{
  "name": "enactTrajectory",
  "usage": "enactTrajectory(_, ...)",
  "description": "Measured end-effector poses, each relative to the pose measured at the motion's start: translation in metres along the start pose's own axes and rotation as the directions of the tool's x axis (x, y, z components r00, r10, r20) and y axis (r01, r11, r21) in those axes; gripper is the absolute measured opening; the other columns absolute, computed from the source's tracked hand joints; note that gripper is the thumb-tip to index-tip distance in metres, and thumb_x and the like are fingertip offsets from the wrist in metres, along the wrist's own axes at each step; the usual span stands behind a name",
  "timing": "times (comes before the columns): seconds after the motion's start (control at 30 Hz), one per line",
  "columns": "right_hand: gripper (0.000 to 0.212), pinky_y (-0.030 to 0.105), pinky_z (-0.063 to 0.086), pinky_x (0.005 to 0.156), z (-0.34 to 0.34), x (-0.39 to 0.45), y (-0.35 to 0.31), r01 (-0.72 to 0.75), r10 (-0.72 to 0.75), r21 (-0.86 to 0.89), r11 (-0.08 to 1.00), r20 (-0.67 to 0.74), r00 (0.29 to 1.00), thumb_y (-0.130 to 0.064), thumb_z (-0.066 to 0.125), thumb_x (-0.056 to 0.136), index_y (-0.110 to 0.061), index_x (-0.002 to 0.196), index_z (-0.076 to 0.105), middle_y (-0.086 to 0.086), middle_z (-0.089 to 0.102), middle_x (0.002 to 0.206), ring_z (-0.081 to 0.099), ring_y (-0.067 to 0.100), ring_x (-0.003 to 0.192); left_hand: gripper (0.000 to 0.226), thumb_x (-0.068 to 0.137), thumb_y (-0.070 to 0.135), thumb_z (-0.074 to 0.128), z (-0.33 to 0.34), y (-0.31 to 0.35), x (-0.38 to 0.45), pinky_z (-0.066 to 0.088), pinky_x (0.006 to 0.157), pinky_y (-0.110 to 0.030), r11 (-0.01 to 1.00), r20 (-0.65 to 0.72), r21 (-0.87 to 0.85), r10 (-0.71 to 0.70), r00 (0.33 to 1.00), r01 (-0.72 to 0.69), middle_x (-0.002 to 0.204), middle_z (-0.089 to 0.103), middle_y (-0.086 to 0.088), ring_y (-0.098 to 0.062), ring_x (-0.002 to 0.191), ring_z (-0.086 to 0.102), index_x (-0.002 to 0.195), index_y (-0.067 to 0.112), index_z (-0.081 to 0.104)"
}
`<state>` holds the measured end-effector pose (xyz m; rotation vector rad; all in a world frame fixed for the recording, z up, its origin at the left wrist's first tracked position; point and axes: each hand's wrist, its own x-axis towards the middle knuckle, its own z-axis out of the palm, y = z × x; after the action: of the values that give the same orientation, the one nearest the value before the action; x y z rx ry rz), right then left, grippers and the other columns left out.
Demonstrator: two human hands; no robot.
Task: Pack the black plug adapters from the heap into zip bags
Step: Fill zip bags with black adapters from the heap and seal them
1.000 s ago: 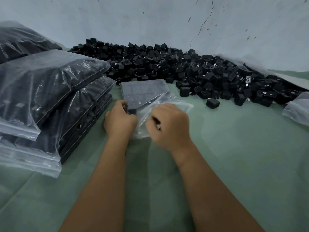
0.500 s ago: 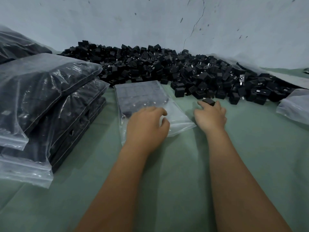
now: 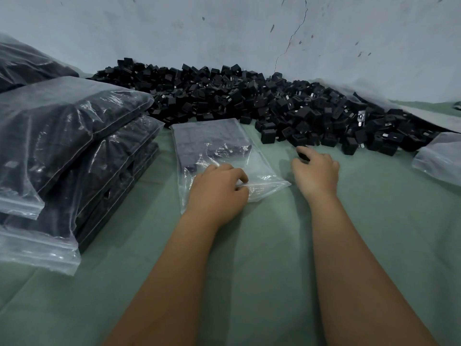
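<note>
A: What is seen at the far left?

B: A stack of filled zip bags (image 3: pixel 74 136) is piled on the green-covered worktop (image 3: pixel 249 245), each packed with black adapters, the sealed strips turned toward the viewer. Behind it, at the left edge, another filled bag (image 3: pixel 27 63) is partly shown.

A: And next to the stack?

B: A partly filled zip bag (image 3: pixel 214 148) is laid flat on the worktop. Its far half is taken up by rows of adapters; its near half is clear plastic. The near end is pressed down and pinched by the left hand (image 3: pixel 217 193), whose fingers (image 3: pixel 237 174) are curled onto the plastic, thumb closed against them.

A: Where are the loose adapters?

B: The heap of black plug adapters (image 3: pixel 262 106) is spread along the base of the cracked wall (image 3: pixel 249 33), from behind the stack across to the right. Its near edge lies just beyond the bag.

A: What is done by the right hand?

B: The right hand (image 3: pixel 316 173) is held just beside the bag, near the heap's edge. A single black adapter (image 3: pixel 303 154) is pinched at its fingertips, the fingers narrowly curled around it.

A: Anything at the far right?

B: A heap of clear plastic bags (image 3: pixel 439 156) is seen at the edge, just beside the heap of adapters.
</note>
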<state>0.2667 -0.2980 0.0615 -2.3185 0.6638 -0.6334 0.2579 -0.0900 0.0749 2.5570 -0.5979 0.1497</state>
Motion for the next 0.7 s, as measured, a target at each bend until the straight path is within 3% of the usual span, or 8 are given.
enactTrajectory(0.13,0.044,0.026,0.034,0.079,-0.001,-0.012,-0.008,0.063,-0.039,0.166,0.984,-0.143,0.989,-0.027,0.050,0.084,-0.041,0.126,0.052,-0.005,0.048,0.100,0.040,0.012,0.100,0.029,0.090,0.026,0.054,0.000,-0.001,0.000,0.040,0.097,-0.037,0.999,0.000,-0.039,-0.013,1.000,0.013,0.124,0.060,0.006,-0.021,0.116,0.047,0.116,0.029,0.066)
enactTrajectory(0.23,0.043,0.025,0.034,0.074,0.002,-0.031,-0.024,0.199,-0.150,0.168,0.965,-0.263,0.953,-0.017,0.053,0.082,-0.036,0.121,0.050,-0.004,0.046,0.102,0.044,0.017,0.100,0.030,0.085,0.025,0.059,-0.002,-0.005,-0.001,0.043,0.093,-0.035,0.987,0.008,-0.156,-0.050,0.999,0.051,0.113,0.061,0.008,-0.018,0.110,0.052,0.113,0.034,0.067)
enactTrajectory(0.37,0.049,0.026,0.043,0.080,0.007,-0.066,-0.054,0.477,-0.391,0.190,0.858,-0.359,0.847,0.004,0.048,0.073,-0.016,0.117,0.053,0.007,0.044,0.112,0.050,0.023,0.099,0.027,0.081,0.018,0.063,-0.007,-0.010,-0.004,0.044,0.082,-0.026,0.917,-0.038,-0.376,-0.155,0.987,0.130,0.089,0.058,0.024,-0.010,0.101,0.059,0.100,0.036,0.071)
enactTrajectory(0.47,0.047,0.039,0.049,0.081,0.012,-0.091,-0.072,0.617,-0.539,0.205,0.760,-0.334,0.774,0.000,0.041,0.072,-0.018,0.114,0.048,0.012,0.045,0.114,0.051,0.028,0.101,0.022,0.081,0.015,0.061,-0.015,-0.010,-0.006,0.049,0.088,-0.034,0.911,-0.187,-0.400,-0.190,0.964,0.102,0.085,0.064,0.019,-0.015,0.096,0.063,0.092,0.030,0.073)
enactTrajectory(0.57,0.046,0.039,0.050,0.073,0.016,-0.105,-0.080,0.680,-0.642,0.185,0.709,-0.228,0.732,-0.008,0.034,0.071,-0.024,0.114,0.041,0.011,0.045,0.114,0.051,0.027,0.100,0.017,0.086,0.020,0.059,-0.022,-0.012,-0.008,0.048,0.093,-0.047,0.914,-0.286,-0.378,-0.267,0.920,0.147,0.080,0.069,0.010,-0.020,0.086,0.064,0.085,0.034,0.069)
enactTrajectory(0.7,0.045,0.036,0.050,0.067,0.014,-0.106,-0.075,0.701,-0.685,0.123,0.703,-0.147,0.713,-0.008,0.035,0.070,-0.021,0.110,0.053,0.005,0.050,0.106,0.050,0.021,0.093,0.013,0.088,0.024,0.059,-0.027,-0.016,-0.009,0.047,0.094,-0.052,0.854,-0.322,-0.466,-0.407,0.855,0.232,0.075,0.068,0.010,-0.020,0.083,0.065,0.085,0.031,0.070)
